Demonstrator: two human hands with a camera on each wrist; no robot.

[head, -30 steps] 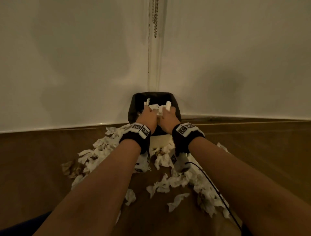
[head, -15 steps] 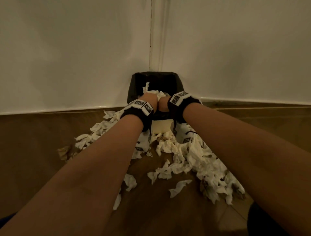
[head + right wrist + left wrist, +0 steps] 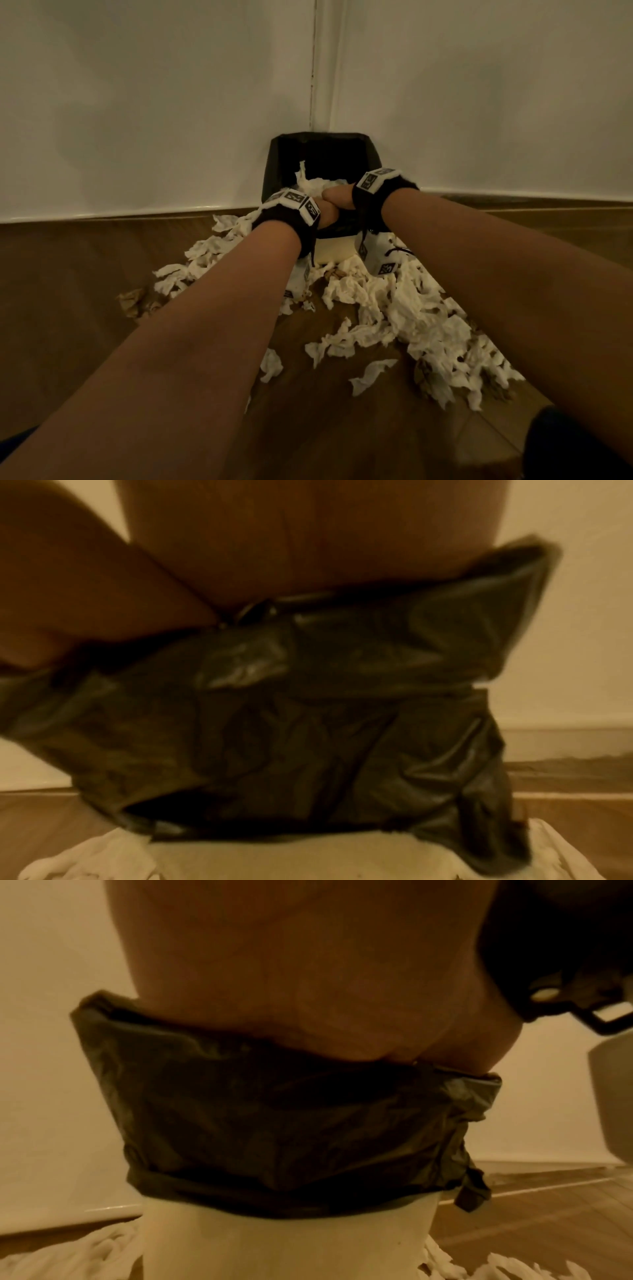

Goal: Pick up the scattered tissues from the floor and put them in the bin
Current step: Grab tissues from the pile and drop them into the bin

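Observation:
A white bin (image 3: 334, 251) with a black liner (image 3: 284, 161) stands in the corner of the room. White tissues (image 3: 315, 186) are piled inside it. Both hands reach over the near rim, side by side: my left hand (image 3: 327, 214) and my right hand (image 3: 339, 198) point down into the tissues. Their fingers are hidden inside the bin. The wrist views show only the heel of the left hand (image 3: 308, 974) and of the right hand (image 3: 342, 534) above the crumpled liner (image 3: 274, 1123) (image 3: 308, 723). Many crumpled tissues (image 3: 411, 308) lie scattered on the floor before the bin.
White walls (image 3: 171, 102) meet behind the bin above a wooden floor (image 3: 68, 274). A few brownish scraps (image 3: 132, 301) lie at the left of the tissue pile. Loose pieces (image 3: 371, 375) lie nearer to me between my forearms.
Both hands, which held a wad of tissue above the rim, have gone down into the bin. The wad now lies inside and the fingers are out of sight.

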